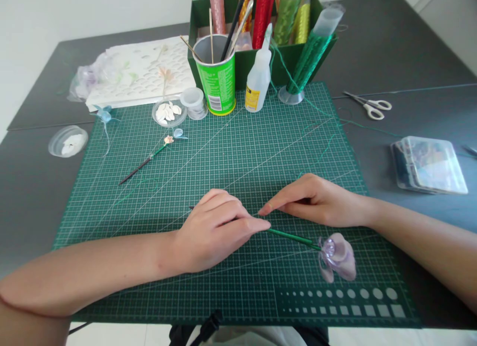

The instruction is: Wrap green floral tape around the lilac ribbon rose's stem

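My left hand [218,229] is closed around the stem of a flower, its thumb and finger pinching the green-wrapped stem [288,234]. A dark tip of the stem sticks out behind the hand. At the stem's right end is a pale purple flower [343,256] with a shiny centre, low over the green cutting mat [238,162]. My right hand [316,199] is just right of the left one, fingers bent and pointing at its fingertips. Whether a thin thread lies between its fingers is too small to tell. Green thread [326,149] runs across the mat behind that hand.
A green box [242,70] of thread spools, a green can [218,87] and a glue bottle [258,80] stand at the back. Scissors [372,107] and a clear case [432,164] lie right. A smaller flower stem [141,168] and petal dishes [69,142] are left.
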Available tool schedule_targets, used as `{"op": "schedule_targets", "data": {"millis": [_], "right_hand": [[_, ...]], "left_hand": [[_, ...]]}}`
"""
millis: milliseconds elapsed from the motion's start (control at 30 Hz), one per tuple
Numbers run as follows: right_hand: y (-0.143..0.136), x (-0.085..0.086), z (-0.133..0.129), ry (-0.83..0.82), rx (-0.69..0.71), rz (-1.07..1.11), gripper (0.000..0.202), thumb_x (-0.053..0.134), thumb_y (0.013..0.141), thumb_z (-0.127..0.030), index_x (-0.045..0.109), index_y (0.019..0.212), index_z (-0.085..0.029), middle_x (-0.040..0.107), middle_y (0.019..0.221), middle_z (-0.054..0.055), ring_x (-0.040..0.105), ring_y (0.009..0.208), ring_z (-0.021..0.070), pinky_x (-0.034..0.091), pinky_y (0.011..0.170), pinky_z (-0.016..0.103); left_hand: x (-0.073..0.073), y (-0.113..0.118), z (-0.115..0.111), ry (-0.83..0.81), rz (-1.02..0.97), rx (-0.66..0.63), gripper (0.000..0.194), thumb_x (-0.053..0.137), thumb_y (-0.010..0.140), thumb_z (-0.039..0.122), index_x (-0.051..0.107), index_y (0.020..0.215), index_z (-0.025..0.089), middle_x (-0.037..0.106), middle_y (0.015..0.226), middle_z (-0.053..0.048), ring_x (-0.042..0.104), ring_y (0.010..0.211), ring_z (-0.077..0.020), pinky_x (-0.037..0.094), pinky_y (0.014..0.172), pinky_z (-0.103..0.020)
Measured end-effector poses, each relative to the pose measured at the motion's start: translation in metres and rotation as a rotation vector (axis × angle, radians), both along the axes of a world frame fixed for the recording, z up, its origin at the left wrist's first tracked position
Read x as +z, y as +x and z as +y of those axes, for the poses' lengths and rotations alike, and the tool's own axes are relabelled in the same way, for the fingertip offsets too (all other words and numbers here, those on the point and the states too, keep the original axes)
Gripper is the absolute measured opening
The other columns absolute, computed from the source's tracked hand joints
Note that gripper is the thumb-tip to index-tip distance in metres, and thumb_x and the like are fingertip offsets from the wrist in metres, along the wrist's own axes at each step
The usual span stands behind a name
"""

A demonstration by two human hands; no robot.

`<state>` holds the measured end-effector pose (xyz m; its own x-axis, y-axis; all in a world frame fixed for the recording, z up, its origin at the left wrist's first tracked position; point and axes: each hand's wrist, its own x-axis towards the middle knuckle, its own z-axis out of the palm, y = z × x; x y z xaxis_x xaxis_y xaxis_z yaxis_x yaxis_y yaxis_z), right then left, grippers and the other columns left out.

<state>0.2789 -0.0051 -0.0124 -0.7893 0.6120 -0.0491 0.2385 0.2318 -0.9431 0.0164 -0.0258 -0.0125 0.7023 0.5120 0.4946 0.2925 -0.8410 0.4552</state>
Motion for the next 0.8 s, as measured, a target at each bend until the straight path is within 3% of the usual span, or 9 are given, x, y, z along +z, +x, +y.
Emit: {"op": "schedule_targets", "data": {"millis": [100, 167, 267, 333, 467, 667, 733, 800], "right_hand": [[0.003, 0.000, 0.002, -0.079, 0.000, -0.002, 0.028, 0.055, 0.101, -0.020, 0.079, 0.116, -0.018, 0.081, 0.100, 0.004, 0.072, 0.082, 0.0135, 0.052, 0.069, 0.024], [0.007, -0.001, 0.005, -0.202, -0.016, 0.044, 0.026, 0.062, 0.100, -0.032, 0.080, 0.110, -0.017, 0.076, 0.082, 0.003, 0.063, 0.065, 0.0117, 0.044, 0.056, 0.024], [0.014, -0.003, 0.011, -0.451, -0.142, 0.219, 0.039, 0.067, 0.096, -0.053, 0.077, 0.093, -0.015, 0.044, 0.051, -0.006, 0.034, 0.045, 0.0080, 0.025, 0.043, 0.025], [0.017, -0.004, 0.013, -0.585, -0.251, 0.296, 0.044, 0.067, 0.094, -0.059, 0.068, 0.078, -0.018, 0.024, 0.048, -0.009, 0.019, 0.043, 0.0070, 0.018, 0.041, 0.025], [0.016, -0.006, 0.013, -0.687, -0.312, 0.325, 0.050, 0.071, 0.092, -0.058, 0.050, 0.066, -0.020, 0.019, 0.052, -0.010, 0.015, 0.044, 0.0056, 0.014, 0.042, 0.024], [0.012, -0.008, 0.010, -0.671, -0.300, 0.345, 0.042, 0.070, 0.094, -0.052, 0.051, 0.075, -0.020, 0.022, 0.052, -0.011, 0.015, 0.043, 0.0055, 0.016, 0.041, 0.023], [0.010, -0.007, 0.007, -0.526, -0.369, 0.302, 0.039, 0.066, 0.097, -0.054, 0.053, 0.079, -0.021, 0.023, 0.053, -0.010, 0.017, 0.043, 0.0072, 0.019, 0.041, 0.024], [0.008, -0.004, 0.004, -0.215, -0.534, 0.195, 0.035, 0.065, 0.098, -0.052, 0.057, 0.080, -0.022, 0.032, 0.054, -0.007, 0.024, 0.045, 0.0094, 0.022, 0.043, 0.027]], "left_hand": [[-0.003, 0.000, -0.001, -0.023, -0.013, 0.008, 0.010, 0.070, 0.097, 0.015, 0.073, 0.102, 0.024, 0.071, 0.079, 0.005, 0.063, 0.075, -0.0109, 0.048, 0.073, -0.026], [-0.002, -0.001, -0.002, -0.038, 0.010, -0.027, 0.007, 0.070, 0.098, 0.018, 0.074, 0.097, 0.024, 0.073, 0.081, 0.006, 0.063, 0.075, -0.0105, 0.048, 0.072, -0.026], [0.001, -0.002, -0.003, -0.018, 0.046, -0.163, 0.008, 0.067, 0.100, 0.019, 0.074, 0.097, 0.023, 0.075, 0.084, 0.006, 0.066, 0.080, -0.0108, 0.050, 0.077, -0.027], [0.003, -0.003, -0.004, 0.034, 0.062, -0.265, 0.010, 0.065, 0.100, 0.017, 0.074, 0.102, 0.022, 0.076, 0.086, 0.005, 0.067, 0.081, -0.0116, 0.051, 0.079, -0.029], [0.006, -0.003, -0.003, 0.091, 0.082, -0.383, 0.017, 0.057, 0.104, 0.016, 0.074, 0.103, 0.020, 0.077, 0.086, 0.003, 0.067, 0.077, -0.0116, 0.053, 0.078, -0.031], [0.002, -0.003, -0.001, 0.041, 0.094, -0.427, 0.013, 0.061, 0.103, 0.021, 0.074, 0.102, 0.024, 0.079, 0.092, 0.004, 0.069, 0.080, -0.0101, 0.052, 0.068, -0.027], [0.000, -0.005, -0.001, 0.016, 0.113, -0.386, 0.013, 0.058, 0.105, 0.022, 0.071, 0.106, 0.024, 0.078, 0.093, 0.005, 0.068, 0.075, -0.0095, 0.050, 0.063, -0.026], [0.000, -0.006, 0.001, -0.076, 0.105, -0.313, 0.014, 0.054, 0.106, 0.021, 0.067, 0.111, 0.023, 0.077, 0.095, 0.003, 0.067, 0.071, -0.0082, 0.049, 0.059, -0.023]]}}
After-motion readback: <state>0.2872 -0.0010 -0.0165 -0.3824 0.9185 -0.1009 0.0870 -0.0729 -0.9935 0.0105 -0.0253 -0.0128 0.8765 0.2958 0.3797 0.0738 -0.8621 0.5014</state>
